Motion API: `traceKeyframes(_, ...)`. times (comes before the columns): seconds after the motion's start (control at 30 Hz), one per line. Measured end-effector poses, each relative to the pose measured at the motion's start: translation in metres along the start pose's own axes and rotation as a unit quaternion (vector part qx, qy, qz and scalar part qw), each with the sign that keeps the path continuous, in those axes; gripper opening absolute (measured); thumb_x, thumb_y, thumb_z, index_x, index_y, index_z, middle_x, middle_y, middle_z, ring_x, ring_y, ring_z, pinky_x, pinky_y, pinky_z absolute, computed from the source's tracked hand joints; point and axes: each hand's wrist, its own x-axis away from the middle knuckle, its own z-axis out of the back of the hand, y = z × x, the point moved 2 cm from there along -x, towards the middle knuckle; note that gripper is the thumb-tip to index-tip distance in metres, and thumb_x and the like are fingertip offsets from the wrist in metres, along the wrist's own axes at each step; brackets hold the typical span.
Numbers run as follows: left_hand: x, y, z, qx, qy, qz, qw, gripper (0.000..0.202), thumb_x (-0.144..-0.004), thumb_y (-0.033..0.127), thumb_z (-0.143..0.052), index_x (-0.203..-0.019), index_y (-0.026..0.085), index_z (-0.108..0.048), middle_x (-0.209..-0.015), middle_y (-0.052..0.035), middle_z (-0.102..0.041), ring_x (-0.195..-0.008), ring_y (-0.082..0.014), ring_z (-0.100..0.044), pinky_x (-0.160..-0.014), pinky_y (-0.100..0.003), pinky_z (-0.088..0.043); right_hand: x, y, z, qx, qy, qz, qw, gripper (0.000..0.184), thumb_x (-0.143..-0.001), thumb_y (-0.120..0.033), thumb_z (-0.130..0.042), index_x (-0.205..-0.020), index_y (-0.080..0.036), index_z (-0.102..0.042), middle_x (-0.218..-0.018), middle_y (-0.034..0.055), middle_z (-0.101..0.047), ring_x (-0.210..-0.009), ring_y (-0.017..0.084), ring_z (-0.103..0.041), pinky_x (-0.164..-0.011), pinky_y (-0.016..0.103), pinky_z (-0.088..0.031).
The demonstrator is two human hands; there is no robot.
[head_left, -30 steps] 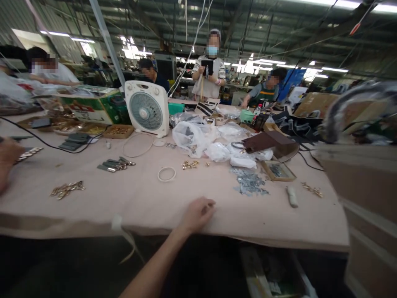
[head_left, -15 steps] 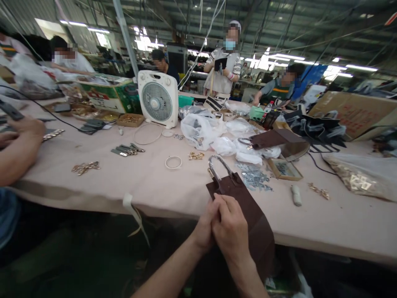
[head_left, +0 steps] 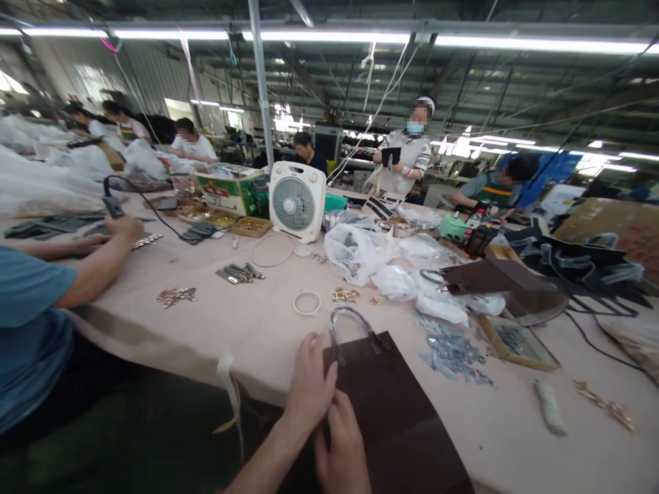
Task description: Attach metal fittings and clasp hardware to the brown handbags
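A dark brown bag piece (head_left: 391,405) with a curved handle (head_left: 349,317) lies across the near edge of the table (head_left: 247,329). My left hand (head_left: 309,384) grips its left edge with the fingers curled over it. My right hand (head_left: 342,449) is closed on the same edge just below, touching the left hand.
A white box fan (head_left: 296,200), plastic bags (head_left: 360,250), gold fittings (head_left: 344,295), a white ring (head_left: 307,302), silver parts (head_left: 453,350) and a small tray (head_left: 515,339) lie on the table. A person in a blue sleeve (head_left: 31,322) sits at my left; others work behind.
The view has swung left and tilted up. The brown bag piece has come to lie flatter on the table edge, and both my hands have slid lower down its left side.
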Motion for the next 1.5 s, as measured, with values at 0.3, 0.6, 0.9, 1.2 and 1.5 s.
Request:
traceKeyframes(0.3,0.012,0.003,-0.007,-0.126,-0.097,-0.141,0.977,0.029,-0.091,0.018,-0.062,-0.117,0.026,-0.070,-0.141,-0.0088,-0.063,-0.128,-0.0297,-0.058,-0.108,-0.053,-0.052,-0.081,0.024,0.100,-0.085,-0.194,-0.049,0.976,0.022,-0.097,-0.034,-0.061,-0.104,-0.025,-0.080,-0.106,0.0070,-0.078,-0.098,0.023,-0.073,-0.093,0.031,-0.056)
traceKeyframes(0.6,0.035,-0.005,-0.011,-0.199,-0.001,-0.252,0.947,0.035,-0.086,0.015,-0.062,-0.120,0.024,-0.066,-0.137,-0.0101,-0.065,-0.125,-0.0294,-0.062,-0.101,-0.048,-0.058,-0.210,0.169,0.120,0.049,0.004,-0.146,0.988,0.047,-0.087,-0.040,-0.058,-0.126,-0.016,-0.069,-0.125,0.0148,-0.072,-0.096,0.025,-0.074,-0.094,0.037,-0.056)
traceKeyframes(0.9,0.032,-0.017,-0.011,-0.136,0.004,-0.233,0.963,0.043,-0.084,0.016,-0.064,-0.125,0.028,-0.066,-0.142,-0.0081,-0.065,-0.133,-0.0305,-0.058,-0.106,-0.051,-0.058,-0.244,0.185,0.089,0.093,0.000,-0.145,0.985,0.023,-0.083,-0.032,-0.063,-0.095,-0.017,-0.076,-0.111,0.0159,-0.071,-0.113,0.030,-0.061,-0.109,0.041,-0.043)
traceKeyframes(1.2,0.026,-0.006,-0.006,0.034,0.007,-0.061,0.998,0.036,-0.098,0.028,-0.058,-0.134,0.028,-0.061,-0.142,-0.0106,-0.060,-0.136,-0.0289,-0.055,-0.118,-0.055,-0.047,-0.178,0.121,0.108,-0.116,-0.040,-0.195,0.973,0.056,-0.097,-0.063,-0.051,-0.110,-0.014,-0.073,-0.084,0.0069,-0.070,-0.078,0.021,-0.064,-0.074,0.030,-0.050)
traceKeyframes(1.5,0.008,0.036,-0.018,0.274,-0.128,-0.009,0.953,0.035,-0.098,0.036,-0.063,-0.130,0.024,-0.069,-0.128,-0.0099,-0.071,-0.108,-0.0224,-0.070,-0.098,-0.036,-0.058,-0.083,0.042,0.103,-0.219,-0.059,-0.218,0.949,0.046,-0.094,-0.059,-0.066,-0.110,-0.018,-0.079,-0.082,0.0041,-0.067,-0.075,0.019,-0.058,-0.069,0.029,-0.048)
